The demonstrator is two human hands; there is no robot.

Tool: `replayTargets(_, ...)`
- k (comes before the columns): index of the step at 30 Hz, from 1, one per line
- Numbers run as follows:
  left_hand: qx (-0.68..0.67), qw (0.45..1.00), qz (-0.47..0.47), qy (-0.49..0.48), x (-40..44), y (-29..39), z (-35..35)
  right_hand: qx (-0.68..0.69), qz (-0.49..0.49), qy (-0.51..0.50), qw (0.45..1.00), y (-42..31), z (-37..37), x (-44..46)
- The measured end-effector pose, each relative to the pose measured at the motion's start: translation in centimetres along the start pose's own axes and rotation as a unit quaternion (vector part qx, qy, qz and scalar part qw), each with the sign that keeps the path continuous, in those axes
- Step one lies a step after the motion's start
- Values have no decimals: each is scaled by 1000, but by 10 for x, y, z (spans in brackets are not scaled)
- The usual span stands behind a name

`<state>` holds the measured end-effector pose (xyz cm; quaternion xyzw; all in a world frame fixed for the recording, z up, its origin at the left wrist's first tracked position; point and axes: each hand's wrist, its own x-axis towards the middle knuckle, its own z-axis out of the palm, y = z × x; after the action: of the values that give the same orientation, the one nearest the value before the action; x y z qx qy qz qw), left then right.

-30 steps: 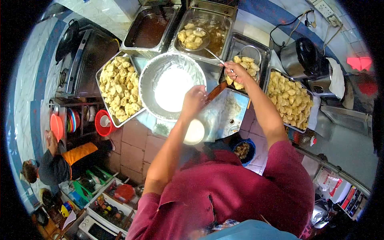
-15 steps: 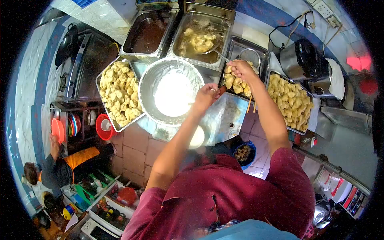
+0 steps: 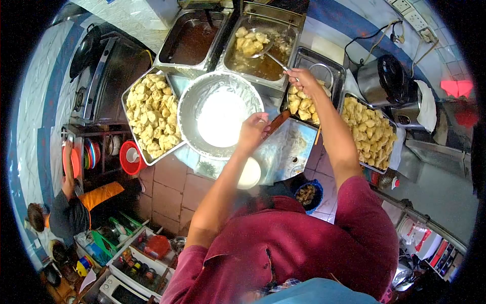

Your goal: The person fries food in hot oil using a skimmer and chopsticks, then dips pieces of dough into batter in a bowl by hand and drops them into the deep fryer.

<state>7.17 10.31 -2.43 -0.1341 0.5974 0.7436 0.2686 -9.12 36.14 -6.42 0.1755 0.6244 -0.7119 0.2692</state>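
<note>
One skimmer (image 3: 275, 59), loaded with pale pieces (image 3: 251, 42), sits beyond the bowl (image 3: 189, 121) in a pan (image 3: 253, 77) of oily liquid. My right hand (image 3: 302, 82) wraps its handle's end, the best hold: probably stiff, head-heavy, perhaps greasy. My left hand (image 3: 254, 133) curls near the bowl's rim; whether those fingers grip anything, I can't tell. White stuff (image 3: 223, 119) lines the bowl; heaped trays (image 3: 167, 154) flank it.

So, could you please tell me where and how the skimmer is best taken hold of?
Probably by the outer end of its long handle, coming from the near right, where the right hand grips it. The handle slants that way out over the pan's edge, while the skimmer's wide head carries pieces of food.
</note>
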Motion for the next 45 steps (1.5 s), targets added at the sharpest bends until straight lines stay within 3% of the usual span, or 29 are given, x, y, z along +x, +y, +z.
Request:
replayTargets(4,88,992,87,39,28,25,-26,-22,0,5,1000,7,-3,-11)
replayTargets(8,69,987,134,53,56,59,-51,-102,-35,52,993,0,3,-10)
replayTargets(16,51,992,86,74,56,57,-54,67,29,-96,993,23,-16,-17)
replayTargets(27,48,998,25,15,85,22,19,248,-28,-132,959,70,12,-55)
replayTargets(30,22,998,17,-47,112,4,41,277,-55,-82,956,79,27,-71)
replayTargets(31,-68,997,-3,-41,116,1,52,276,-64,-78,956,78,32,-80)
replayTargets(35,-104,993,-3,-56,115,3,66,271,-96,-63,956,83,38,-93)
replayTargets(38,-104,993,4,-54,111,4,72,231,-93,-5,968,90,45,-94)
replayTargets(39,-98,994,2,-41,100,7,78,161,-101,-21,982,91,39,-97)
replayTargets(42,-84,995,-43,14,85,15,93,-141,-197,175,954,125,25,-80)
replayTargets(43,-85,995,-48,24,83,16,96,-122,-172,162,964,97,16,-117)
replayTargets(44,-88,994,-52,34,78,21,100,-146,-169,234,946,99,-5,-128)
replayTargets(45,-91,993,-56,44,76,22,102,-111,-245,358,894,99,-11,-147)
